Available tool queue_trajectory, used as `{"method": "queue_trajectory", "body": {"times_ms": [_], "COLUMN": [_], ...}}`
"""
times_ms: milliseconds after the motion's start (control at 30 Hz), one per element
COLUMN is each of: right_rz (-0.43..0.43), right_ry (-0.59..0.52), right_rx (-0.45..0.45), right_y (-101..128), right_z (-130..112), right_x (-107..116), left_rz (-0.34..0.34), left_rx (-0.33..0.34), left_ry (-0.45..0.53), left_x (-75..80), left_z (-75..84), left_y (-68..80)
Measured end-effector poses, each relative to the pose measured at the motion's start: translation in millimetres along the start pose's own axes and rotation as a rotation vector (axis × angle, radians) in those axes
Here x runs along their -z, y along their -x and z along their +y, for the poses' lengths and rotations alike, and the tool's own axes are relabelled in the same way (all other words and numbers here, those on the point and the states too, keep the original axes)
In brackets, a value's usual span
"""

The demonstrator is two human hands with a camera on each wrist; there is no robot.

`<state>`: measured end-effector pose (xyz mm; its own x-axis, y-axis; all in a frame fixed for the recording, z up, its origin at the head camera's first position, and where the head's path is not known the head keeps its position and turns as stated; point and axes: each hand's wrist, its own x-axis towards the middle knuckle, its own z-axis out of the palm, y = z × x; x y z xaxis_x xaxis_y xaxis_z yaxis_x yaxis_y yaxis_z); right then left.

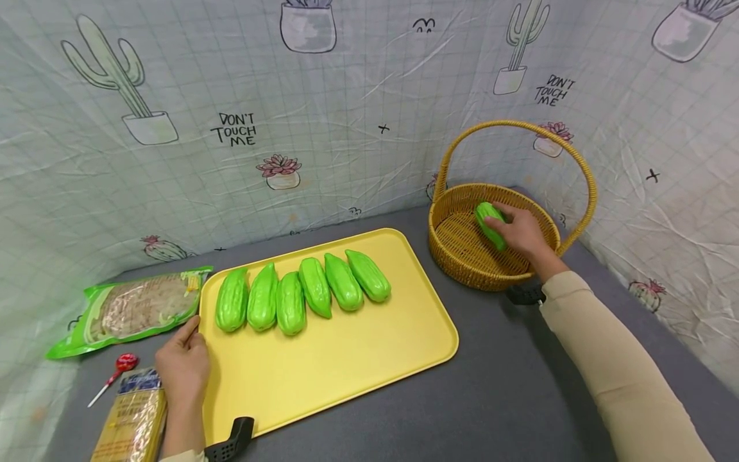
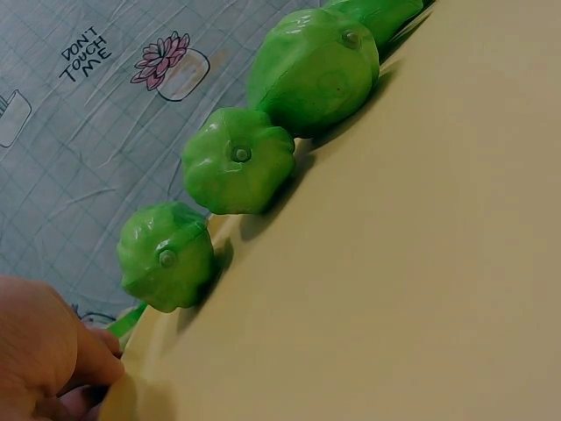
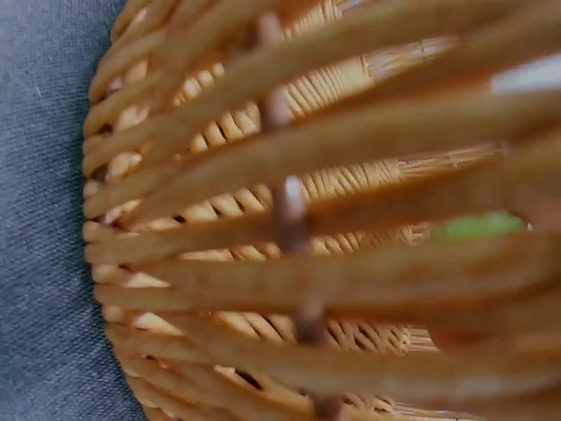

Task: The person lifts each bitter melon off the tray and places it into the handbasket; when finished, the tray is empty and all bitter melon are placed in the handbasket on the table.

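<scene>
The right hand [image 1: 519,232] curls its fingers over 1 green toy gourd [image 1: 488,224], holding it inside the woven basket [image 1: 462,253], toward the far right part of the bowl and at or just above the weave; whether it rests on the bottom cannot be told. The rest of the basket's floor to the left of the gourd is bare wicker, and the hoop handle [image 1: 580,163] arches over the hand. In the right wrist view the basket wall fills the picture close up, with only a sliver of green showing through the strands. The left hand [image 1: 183,362] rests at the near left edge of the yellow tray [image 1: 346,366], fingers bent, the fingertips pressing on the rim; how tightly it holds cannot be told. On the tray lie 6 more green gourds [image 1: 300,295] side by side in 1 row along the far half, each touching its neighbour, leaving the near half of the tray bare. Grey tabletop lies open between tray and basket. Left of the tray sit 1 green snack bag [image 1: 135,308], 1 red lollipop [image 1: 124,362] and 1 yellow packet [image 1: 133,417], all near the left hand.
</scene>
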<state>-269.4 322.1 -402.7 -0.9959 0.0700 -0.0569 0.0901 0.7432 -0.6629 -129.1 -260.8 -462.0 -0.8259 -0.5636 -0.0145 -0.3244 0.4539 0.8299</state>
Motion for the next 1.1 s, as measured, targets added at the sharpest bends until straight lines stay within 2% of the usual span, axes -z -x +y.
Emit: {"method": "queue_trajectory", "body": {"times_ms": [267, 567, 1100], "right_rz": [0.000, -0.052, -0.065], "right_ry": [0.031, 0.066, 0.087], "right_rx": [-0.055, -0.054, -0.054], "right_y": [-7.6, -9.7, -7.0], "right_z": [2.5, 5.6, 3.9], "right_x": [0.6, -1.7, -0.3], "left_rz": [0.000, -0.003, -0.010], "left_rx": [-0.006, -0.003, 0.007], "left_ry": [-0.010, -0.007, 0.001], "left_x": [0.3, 0.0, 0.5], "left_z": [-2.0, -3.4, -1.1], "left_y": [-2.5, -4.1, -3.8]}}
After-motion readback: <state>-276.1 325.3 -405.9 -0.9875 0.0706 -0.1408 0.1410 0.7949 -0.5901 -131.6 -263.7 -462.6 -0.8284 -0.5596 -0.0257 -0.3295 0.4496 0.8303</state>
